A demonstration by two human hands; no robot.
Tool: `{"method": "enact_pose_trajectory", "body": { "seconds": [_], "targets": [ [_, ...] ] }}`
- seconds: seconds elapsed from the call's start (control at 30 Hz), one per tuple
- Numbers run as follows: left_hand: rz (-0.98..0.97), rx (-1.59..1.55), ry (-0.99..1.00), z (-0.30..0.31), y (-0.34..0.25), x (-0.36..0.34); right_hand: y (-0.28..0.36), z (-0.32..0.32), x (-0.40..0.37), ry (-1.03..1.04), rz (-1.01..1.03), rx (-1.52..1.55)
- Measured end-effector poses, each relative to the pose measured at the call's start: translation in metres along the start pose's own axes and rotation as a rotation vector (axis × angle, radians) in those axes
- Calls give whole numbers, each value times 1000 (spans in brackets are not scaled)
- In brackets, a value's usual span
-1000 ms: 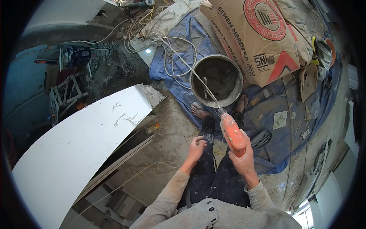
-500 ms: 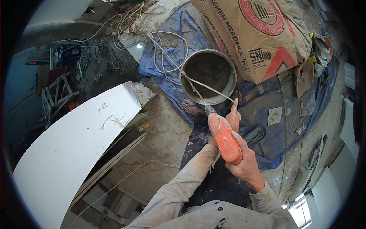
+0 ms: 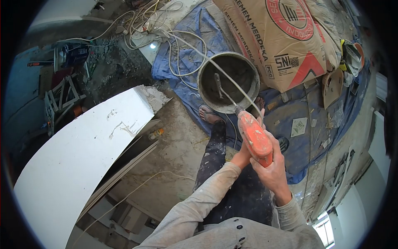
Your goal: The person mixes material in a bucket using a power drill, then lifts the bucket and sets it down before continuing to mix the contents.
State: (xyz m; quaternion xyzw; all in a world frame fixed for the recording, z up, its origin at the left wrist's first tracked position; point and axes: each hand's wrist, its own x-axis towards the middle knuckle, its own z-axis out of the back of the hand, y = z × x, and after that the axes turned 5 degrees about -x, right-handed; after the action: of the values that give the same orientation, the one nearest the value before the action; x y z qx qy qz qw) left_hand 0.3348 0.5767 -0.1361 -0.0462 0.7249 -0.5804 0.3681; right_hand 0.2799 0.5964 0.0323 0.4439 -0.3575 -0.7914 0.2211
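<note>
My right hand [image 3: 271, 172] is wrapped round the rear handle of an orange-red power drill [image 3: 256, 137], its body spotted with grey. Under the drill, my left hand [image 3: 241, 157] supports it from the left; the drill body hides most of that hand, and its fingertips show beside the power cord. A bent metal mixing rod [image 3: 226, 94] runs from the chuck into a round bucket [image 3: 200, 85]. Wet grey mortar [image 3: 238, 74] lies in the bucket, and the rod's end shows over it. The pale cord [image 3: 228, 74] crosses above the bucket.
Cement bags [image 3: 273, 45] stand right behind the bucket on a blue tarp [image 3: 298, 166]. Tangled cables [image 3: 145, 25] lie at the upper left. A white curved panel [image 3: 83, 153] fills the left side. My sandalled foot [image 3: 209, 115] is close to the bucket.
The drill has shifted right and slightly down, with both hands on it. The rod's bent end now shows in the bucket, and the cord stretches straighter across it.
</note>
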Motion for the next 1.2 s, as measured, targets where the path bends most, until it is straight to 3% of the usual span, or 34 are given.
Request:
{"method": "enact_pose_trajectory", "body": {
  "seconds": [0.23,0.37,0.43,0.5,0.57,0.63,0.67,0.73,0.83,1.0,1.07,1.2],
  "targets": [
    [44,47,61,13,-12,-2,12,15,-25,176,-20,64],
    [51,-71,-134,25,-10,-19,18,20,-37,91,179,58],
    [728,-540,-180,58,3,-40,16,19,-46,23,281,14],
    [-102,-71,-623,64,5,-76,5,9,-72,3,-81,642],
    [236,-639,-676,89,-22,-108,-5,11,-94,35,-122,713],
    [307,-603,-751,112,-5,-138,-6,7,-108,62,-172,786],
    [315,-590,-742,121,3,-148,-4,2,-114,-45,-187,865],
    [561,-589,-783,138,15,-171,-1,-9,-135,-244,-240,1052],
    [659,-497,-696,160,31,-178,-13,-14,-169,-387,-294,1136],
    [661,-352,-643,206,50,-136,-43,-21,-202,-650,-393,1239],
    [562,-362,-714,224,59,-116,-65,-20,-205,-735,-415,1235],
    [543,-99,-708,240,79,-101,-146,-27,-192,-834,-379,1386]
  ]
}}
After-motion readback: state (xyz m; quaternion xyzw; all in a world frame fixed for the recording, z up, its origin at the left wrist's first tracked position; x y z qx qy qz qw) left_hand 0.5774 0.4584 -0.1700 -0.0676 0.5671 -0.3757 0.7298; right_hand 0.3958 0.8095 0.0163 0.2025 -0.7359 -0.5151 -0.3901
